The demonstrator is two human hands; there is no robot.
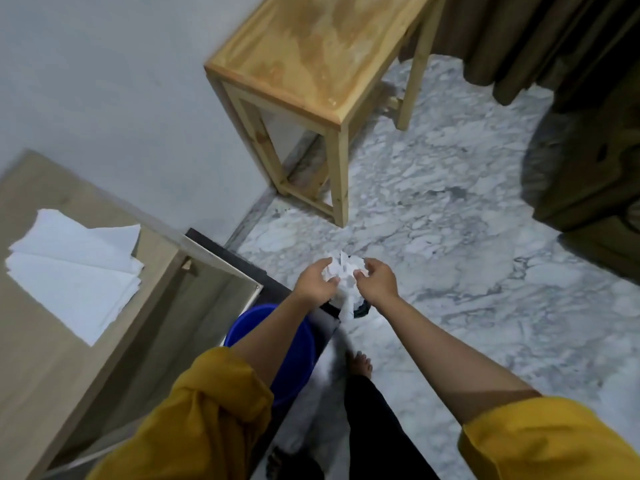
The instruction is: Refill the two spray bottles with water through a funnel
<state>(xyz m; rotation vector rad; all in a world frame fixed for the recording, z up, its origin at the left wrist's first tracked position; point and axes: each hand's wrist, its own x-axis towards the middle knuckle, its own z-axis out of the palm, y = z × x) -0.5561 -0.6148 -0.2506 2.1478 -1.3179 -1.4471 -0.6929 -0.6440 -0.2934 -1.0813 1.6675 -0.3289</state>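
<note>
From the head view, you are gripping a crumpled wad of white paper (pixel 341 273) between your left hand (pixel 317 282) and right hand (pixel 375 280), fingers curled around it from both sides, above a dark bin (pixel 360 309) on the marble floor (pixel 450 271). A blue bucket (pixel 249 327) is sitting under your left forearm. Folded white sheets (pixel 74 268) are lying on the beige surface at left. Neither spray bottle nor the funnel is showing.
</note>
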